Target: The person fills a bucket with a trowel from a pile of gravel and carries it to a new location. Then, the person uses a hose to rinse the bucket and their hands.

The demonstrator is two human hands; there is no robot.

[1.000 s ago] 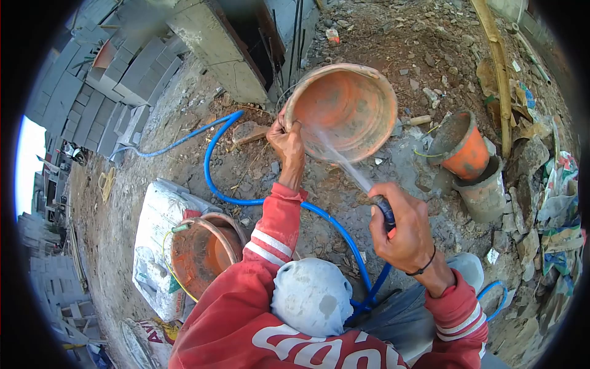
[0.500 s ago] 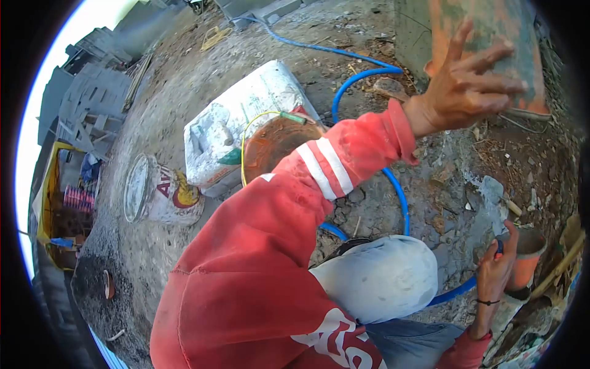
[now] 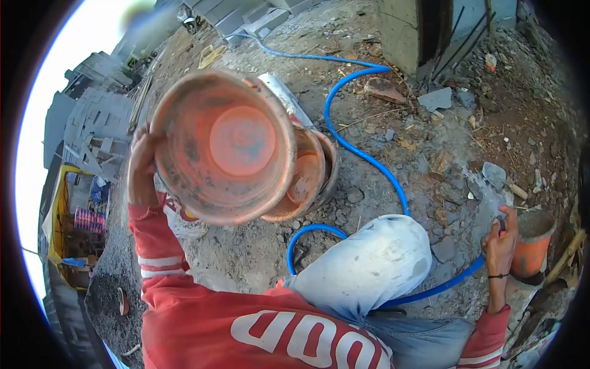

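My left hand (image 3: 145, 150) grips the rim of an orange plastic bucket (image 3: 243, 141). The bucket is tilted with its mouth towards me, and grey stains coat its inside wall. Behind and beside it stand more orange buckets (image 3: 304, 178), partly covered by the held one. At the right, my right hand (image 3: 501, 240) is closed around the end of a blue hose (image 3: 458, 284). A trowel (image 3: 493, 174) with a wooden handle lies on the wet ground just beyond that hand. Next to the same hand is a smaller orange bucket (image 3: 533, 249) with a grey, crusted rim.
The hose loops across rough ground past my knee (image 3: 375, 264). A white sack (image 3: 284, 95) is mostly hidden behind the buckets. Concrete blocks (image 3: 270, 21) and a concrete post (image 3: 399, 37) stand farther off, with broken stones (image 3: 384, 90) near the post.
My left hand has swung from the upper right, where its fingers were spread before an orange-stained surface, to the left and now grips the bucket. My right hand stays at the hose.
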